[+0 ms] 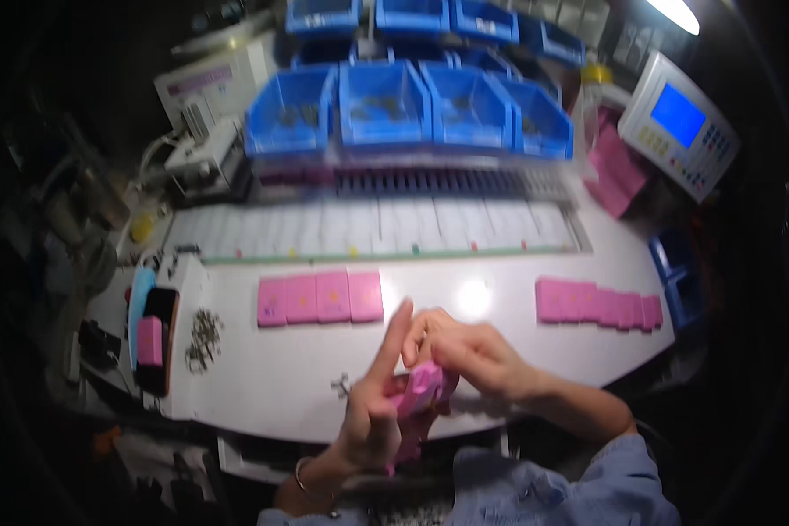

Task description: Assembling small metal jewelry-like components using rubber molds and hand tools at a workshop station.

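- Head view: crumpled pink piece [425, 384] sits between the two hands, over the near edge of the white table [254, 373]; motion blur hides its exact kind.
- Left hand [373, 421]: closed around the lower left side of the piece, forefinger pointing up and away.
- Right hand [478, 355]: fingers bent, just above the piece's upper end; cannot tell whether they pinch it.
- Key relation: long axis appears to slope from the upper end, by the right fingers, down and slightly left toward the body. Left hand is nearer its middle, right hand nearer its far end.
- Surroundings: row of four pink packets [320, 299] beyond the left hand; overlapping pink packets [587, 303] to the right; small dark pieces [204, 340] heaped left.
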{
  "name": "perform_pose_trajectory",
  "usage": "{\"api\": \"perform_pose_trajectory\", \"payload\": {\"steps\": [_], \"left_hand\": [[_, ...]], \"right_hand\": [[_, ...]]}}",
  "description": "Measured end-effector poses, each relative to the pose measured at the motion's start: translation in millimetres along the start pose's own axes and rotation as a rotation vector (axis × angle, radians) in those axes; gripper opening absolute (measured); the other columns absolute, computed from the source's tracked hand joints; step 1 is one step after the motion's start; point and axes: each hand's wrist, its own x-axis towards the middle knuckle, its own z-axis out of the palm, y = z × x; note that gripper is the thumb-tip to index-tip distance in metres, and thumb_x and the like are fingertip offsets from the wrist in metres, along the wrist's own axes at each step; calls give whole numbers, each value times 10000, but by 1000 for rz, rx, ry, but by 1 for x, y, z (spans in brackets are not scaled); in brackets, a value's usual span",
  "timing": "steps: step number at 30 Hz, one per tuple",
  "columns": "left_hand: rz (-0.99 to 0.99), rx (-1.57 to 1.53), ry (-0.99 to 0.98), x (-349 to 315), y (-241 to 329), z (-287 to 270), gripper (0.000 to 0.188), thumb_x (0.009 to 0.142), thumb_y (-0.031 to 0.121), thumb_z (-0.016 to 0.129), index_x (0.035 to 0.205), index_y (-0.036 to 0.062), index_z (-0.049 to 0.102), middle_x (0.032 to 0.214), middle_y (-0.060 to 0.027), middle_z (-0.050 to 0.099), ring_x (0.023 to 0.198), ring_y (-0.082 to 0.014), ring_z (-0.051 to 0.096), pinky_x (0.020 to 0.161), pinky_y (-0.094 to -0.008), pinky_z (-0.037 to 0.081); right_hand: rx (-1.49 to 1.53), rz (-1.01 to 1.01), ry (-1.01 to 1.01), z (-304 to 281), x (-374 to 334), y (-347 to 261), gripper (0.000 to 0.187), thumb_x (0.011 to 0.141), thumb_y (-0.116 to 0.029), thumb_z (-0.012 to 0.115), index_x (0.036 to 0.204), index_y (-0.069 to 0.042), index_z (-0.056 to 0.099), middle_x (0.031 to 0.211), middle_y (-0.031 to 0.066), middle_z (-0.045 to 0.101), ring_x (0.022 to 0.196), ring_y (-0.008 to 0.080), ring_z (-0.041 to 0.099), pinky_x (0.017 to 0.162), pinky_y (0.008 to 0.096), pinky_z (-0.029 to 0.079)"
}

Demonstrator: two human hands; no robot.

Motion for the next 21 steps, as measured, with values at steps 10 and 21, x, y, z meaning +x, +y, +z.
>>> {"api": "perform_pose_trajectory", "payload": {"steps": [10,21], "left_hand": [[-297,-255,-101,-8,-26,-2,475,960,465,154,1126,61,341,641,-91,457,443,-102,418,420,-234,414],[-331,-84,108,-5,-54,6,426,971,402,121,1121,75,349,623,-90,477,404,-137,444,376,-265,417]], "right_hand": [[-1347,-267,458,-10,-58,56,370,842,-100,544,1196,-9,490,1098,173,513,865,275,547,740,347,459],[-1226,-360,504,31,-88,65,563,724,31,580,1272,-1,454,1213,271,443,688,293,533,645,326,468]]}}
